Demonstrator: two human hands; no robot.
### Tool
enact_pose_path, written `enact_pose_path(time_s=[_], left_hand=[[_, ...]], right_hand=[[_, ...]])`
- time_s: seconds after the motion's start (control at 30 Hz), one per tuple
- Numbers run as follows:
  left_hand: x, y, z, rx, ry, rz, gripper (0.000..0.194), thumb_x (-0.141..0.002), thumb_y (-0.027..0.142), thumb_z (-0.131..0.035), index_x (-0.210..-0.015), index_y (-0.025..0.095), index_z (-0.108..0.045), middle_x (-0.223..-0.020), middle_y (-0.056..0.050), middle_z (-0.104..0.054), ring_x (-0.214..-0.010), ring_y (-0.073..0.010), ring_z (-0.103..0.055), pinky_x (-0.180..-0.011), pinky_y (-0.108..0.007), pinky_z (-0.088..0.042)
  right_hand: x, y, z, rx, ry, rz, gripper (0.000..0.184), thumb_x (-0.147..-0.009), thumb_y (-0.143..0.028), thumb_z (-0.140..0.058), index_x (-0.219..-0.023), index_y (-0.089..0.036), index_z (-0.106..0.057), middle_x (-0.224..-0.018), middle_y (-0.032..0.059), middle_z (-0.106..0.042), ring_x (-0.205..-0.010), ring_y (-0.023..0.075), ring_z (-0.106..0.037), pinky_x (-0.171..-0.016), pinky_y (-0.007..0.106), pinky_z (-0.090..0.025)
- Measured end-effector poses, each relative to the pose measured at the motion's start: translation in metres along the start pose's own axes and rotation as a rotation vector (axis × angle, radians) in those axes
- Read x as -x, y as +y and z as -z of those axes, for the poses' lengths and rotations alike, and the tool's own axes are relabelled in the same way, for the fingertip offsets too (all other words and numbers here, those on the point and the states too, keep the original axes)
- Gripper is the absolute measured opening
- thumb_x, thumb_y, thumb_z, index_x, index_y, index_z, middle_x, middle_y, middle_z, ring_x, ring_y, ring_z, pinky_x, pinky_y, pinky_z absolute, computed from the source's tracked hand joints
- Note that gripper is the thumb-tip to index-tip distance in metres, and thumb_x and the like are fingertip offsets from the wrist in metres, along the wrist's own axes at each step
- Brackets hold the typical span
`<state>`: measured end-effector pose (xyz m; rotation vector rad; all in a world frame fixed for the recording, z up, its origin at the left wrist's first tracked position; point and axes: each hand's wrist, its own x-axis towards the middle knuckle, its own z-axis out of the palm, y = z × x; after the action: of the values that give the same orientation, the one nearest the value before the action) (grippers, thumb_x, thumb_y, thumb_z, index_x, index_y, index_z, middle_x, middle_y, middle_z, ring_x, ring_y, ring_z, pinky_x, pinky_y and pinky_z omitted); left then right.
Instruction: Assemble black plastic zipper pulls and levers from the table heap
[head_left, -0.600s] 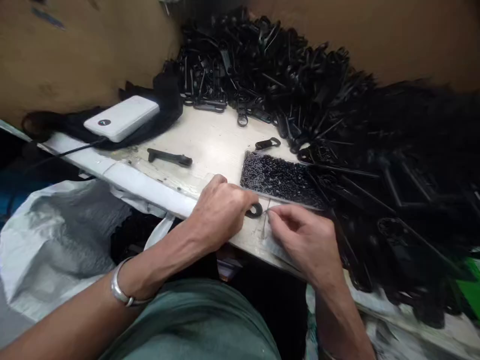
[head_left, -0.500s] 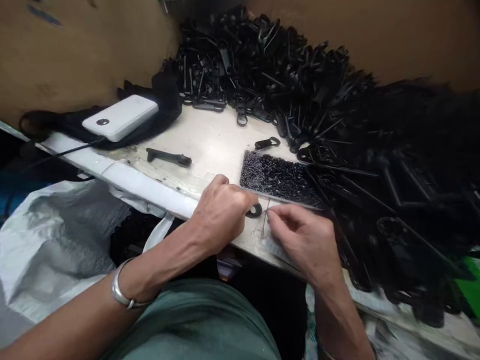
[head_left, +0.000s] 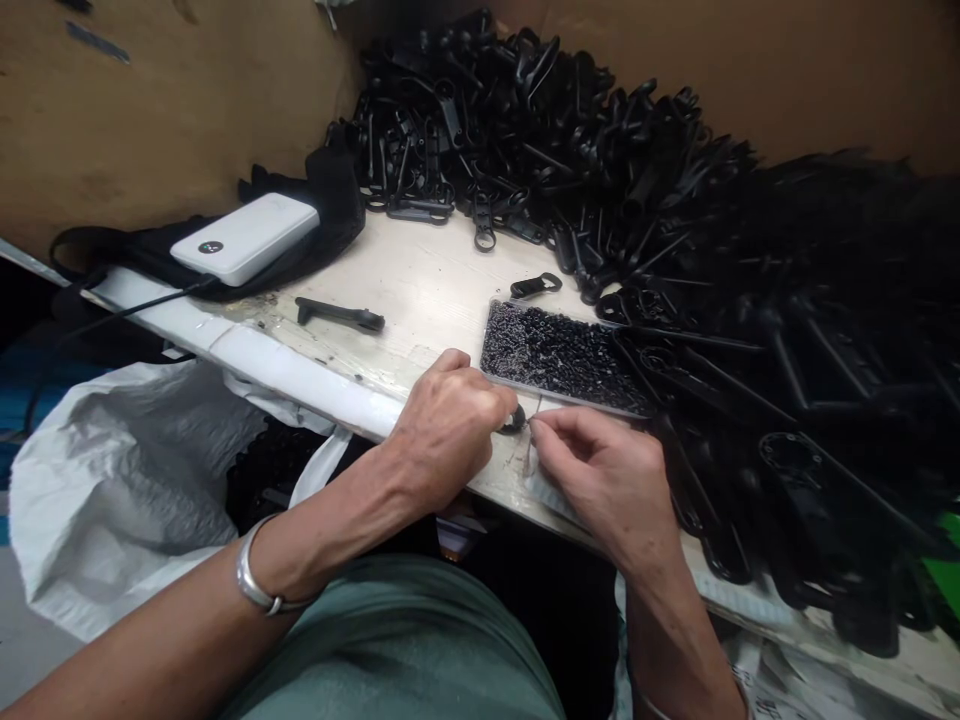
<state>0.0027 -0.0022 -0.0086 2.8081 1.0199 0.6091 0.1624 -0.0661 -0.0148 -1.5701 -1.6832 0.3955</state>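
Note:
My left hand (head_left: 454, 425) is closed around a black plastic part (head_left: 514, 420), whose rounded end pokes out past the fingers; the rest lies hidden in the grip. Thumb and forefinger of my right hand (head_left: 600, 470) are pinched at that end, on something too small to make out. Just beyond both hands sits a shallow clear tray (head_left: 491, 378) full of tiny dark metallic pieces, possibly screws. A loose black ring-ended part (head_left: 535, 286) lies behind the tray, and another black part (head_left: 341, 314) rests to the left on the white tabletop (head_left: 427, 290).
A large heap of black plastic parts (head_left: 525, 130) covers the back and right of the table. At left, a white power bank (head_left: 246, 238) with a cable lies on black cloth (head_left: 337, 190). Below the table edge hangs a white sack (head_left: 112, 480) with black pieces inside.
The ring end in my left hand has turned, so its hole no longer faces the camera. My right fingertips have come slightly closer to it. The view has shifted a little.

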Motion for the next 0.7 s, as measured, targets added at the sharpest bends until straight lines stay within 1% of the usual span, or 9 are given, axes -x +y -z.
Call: enact_pose_path(time_s=[0.2,0.43,0.57,0.7], left_hand=[[0.0012,-0.0005,-0.0017,-0.060,0.078,-0.056,0.027,-0.068,-0.005,-0.042,-0.060,0.016,-0.058,-0.056,-0.002,-0.062,-0.053,-0.0152,-0.054,-0.071,-0.031,-0.040],[0.0011,0.0014,-0.0028,-0.087,0.110,-0.079,0.028,-0.070,-0.005,-0.043,-0.058,0.016,-0.056,-0.053,-0.002,-0.060,-0.051,-0.0154,-0.051,-0.070,-0.031,-0.039],[0.0031,0.0005,-0.0026,-0.070,0.067,-0.064,0.027,-0.077,-0.002,-0.044,-0.062,0.016,-0.056,-0.058,-0.002,-0.062,-0.056,-0.0169,-0.055,-0.070,-0.033,-0.038],[0.0074,-0.0005,0.0007,0.008,0.003,-0.021,0.021,-0.083,0.002,-0.050,-0.070,0.016,-0.058,-0.068,-0.001,-0.066,-0.065,-0.0176,-0.060,-0.079,-0.036,-0.038]], right_hand=[[0.0005,-0.0013,-0.0010,-0.010,0.000,-0.014,0.010,-0.081,-0.010,-0.064,-0.074,-0.015,-0.069,-0.063,-0.0042,-0.066,-0.053,0.0073,-0.057,-0.054,0.014,-0.044],[0.0025,-0.0023,-0.0003,-0.044,-0.001,-0.057,0.011,-0.081,-0.012,-0.064,-0.072,-0.016,-0.068,-0.059,-0.0051,-0.063,-0.051,0.0065,-0.055,-0.053,0.013,-0.043],[0.0017,-0.0034,-0.0006,-0.114,-0.008,-0.119,0.011,-0.081,-0.014,-0.065,-0.071,-0.017,-0.069,-0.056,-0.0054,-0.061,-0.048,0.0068,-0.054,-0.049,0.014,-0.042],[0.0017,-0.0031,0.0015,-0.252,0.012,-0.221,0.009,-0.081,-0.018,-0.066,-0.072,-0.017,-0.070,-0.056,-0.0047,-0.062,-0.046,0.0077,-0.054,-0.043,0.014,-0.042]])
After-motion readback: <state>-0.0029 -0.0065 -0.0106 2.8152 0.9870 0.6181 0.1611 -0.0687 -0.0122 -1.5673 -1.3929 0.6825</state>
